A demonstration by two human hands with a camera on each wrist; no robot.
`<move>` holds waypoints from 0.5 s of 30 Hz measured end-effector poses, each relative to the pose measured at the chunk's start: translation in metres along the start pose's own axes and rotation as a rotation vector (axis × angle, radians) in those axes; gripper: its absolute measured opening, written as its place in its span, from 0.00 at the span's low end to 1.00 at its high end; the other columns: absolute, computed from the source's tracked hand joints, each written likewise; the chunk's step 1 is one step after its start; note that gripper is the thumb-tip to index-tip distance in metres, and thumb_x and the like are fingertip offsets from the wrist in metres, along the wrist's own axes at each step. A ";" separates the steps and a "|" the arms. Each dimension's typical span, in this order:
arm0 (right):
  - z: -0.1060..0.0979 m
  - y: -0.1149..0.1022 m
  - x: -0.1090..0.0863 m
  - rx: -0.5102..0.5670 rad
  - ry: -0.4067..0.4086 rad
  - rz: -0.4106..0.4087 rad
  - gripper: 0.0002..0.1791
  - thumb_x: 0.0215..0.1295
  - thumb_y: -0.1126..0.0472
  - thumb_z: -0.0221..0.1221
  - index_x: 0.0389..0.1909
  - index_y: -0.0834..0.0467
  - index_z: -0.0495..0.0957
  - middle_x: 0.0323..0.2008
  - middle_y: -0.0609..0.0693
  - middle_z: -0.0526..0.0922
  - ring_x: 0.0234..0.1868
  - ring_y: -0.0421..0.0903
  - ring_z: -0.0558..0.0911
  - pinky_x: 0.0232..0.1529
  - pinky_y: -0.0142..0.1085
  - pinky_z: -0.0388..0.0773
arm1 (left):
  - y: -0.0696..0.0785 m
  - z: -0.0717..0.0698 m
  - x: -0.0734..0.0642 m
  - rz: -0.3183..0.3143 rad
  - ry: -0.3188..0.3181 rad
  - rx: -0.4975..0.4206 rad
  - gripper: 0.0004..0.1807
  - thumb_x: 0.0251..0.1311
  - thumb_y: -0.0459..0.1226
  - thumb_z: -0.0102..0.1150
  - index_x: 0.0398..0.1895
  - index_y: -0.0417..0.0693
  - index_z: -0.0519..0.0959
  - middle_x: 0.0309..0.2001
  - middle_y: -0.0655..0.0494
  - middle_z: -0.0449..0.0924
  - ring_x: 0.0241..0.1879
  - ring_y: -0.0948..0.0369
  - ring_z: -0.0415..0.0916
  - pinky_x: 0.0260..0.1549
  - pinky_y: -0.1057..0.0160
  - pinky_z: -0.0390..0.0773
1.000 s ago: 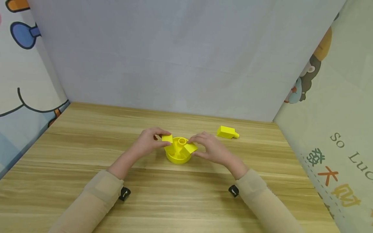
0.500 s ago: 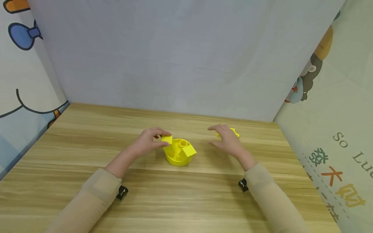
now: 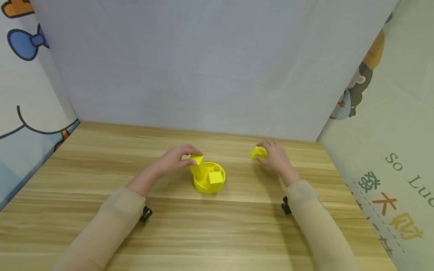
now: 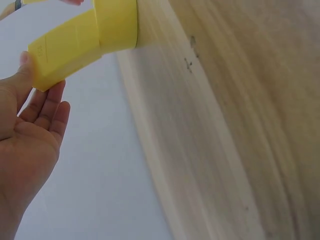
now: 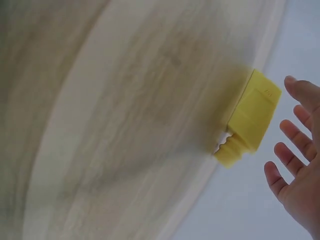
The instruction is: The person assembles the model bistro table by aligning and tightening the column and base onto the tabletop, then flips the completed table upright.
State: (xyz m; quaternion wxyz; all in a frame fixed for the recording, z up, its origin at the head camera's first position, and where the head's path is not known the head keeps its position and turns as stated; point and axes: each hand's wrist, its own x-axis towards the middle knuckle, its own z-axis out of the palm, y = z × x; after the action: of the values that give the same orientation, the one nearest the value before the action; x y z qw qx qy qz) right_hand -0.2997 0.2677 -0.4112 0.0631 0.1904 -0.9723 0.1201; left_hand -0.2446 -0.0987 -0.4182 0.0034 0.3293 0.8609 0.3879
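Hanging at the back you've got a big grey cloth [image 3: 203, 67], then your wood-grain counter [image 3: 203, 233]. Your left hand [image 3: 174, 160] is pinching the top of the tall yellow block [image 3: 197, 167]; your right hand [image 3: 276, 158] is loosely spread around the bottle-shaped yellow piece [image 5: 255, 110], gap showing at the thumb. The round yellow dish [image 3: 204, 189] sits mid-counter, well left of that piece. Your tall block stands in its left side, kinda tilted, with a second yellow block [image 3: 215, 178] and small ring [image 3: 216, 168] in there too.
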 end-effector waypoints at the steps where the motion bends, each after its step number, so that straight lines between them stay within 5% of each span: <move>1: 0.001 0.001 0.001 -0.001 -0.002 0.005 0.27 0.58 0.56 0.65 0.57 0.60 0.72 0.58 0.61 0.73 0.59 0.61 0.68 0.58 0.60 0.64 | -0.001 0.000 0.002 0.008 -0.003 0.009 0.19 0.61 0.36 0.58 0.56 0.44 0.77 0.54 0.48 0.76 0.54 0.51 0.73 0.54 0.47 0.73; 15: 0.002 0.011 0.008 -0.003 -0.052 0.051 0.26 0.60 0.57 0.63 0.58 0.61 0.73 0.54 0.61 0.76 0.55 0.59 0.69 0.57 0.56 0.65 | -0.007 -0.005 0.024 0.055 -0.098 -0.010 0.19 0.63 0.33 0.55 0.57 0.43 0.75 0.58 0.47 0.74 0.60 0.50 0.69 0.59 0.49 0.69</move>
State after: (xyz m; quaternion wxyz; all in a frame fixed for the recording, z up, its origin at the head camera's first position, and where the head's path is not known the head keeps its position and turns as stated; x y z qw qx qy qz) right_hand -0.3115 0.2746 -0.4145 0.0349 0.1685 -0.9783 0.1154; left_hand -0.2688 -0.0917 -0.4138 0.0364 0.3714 0.8484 0.3754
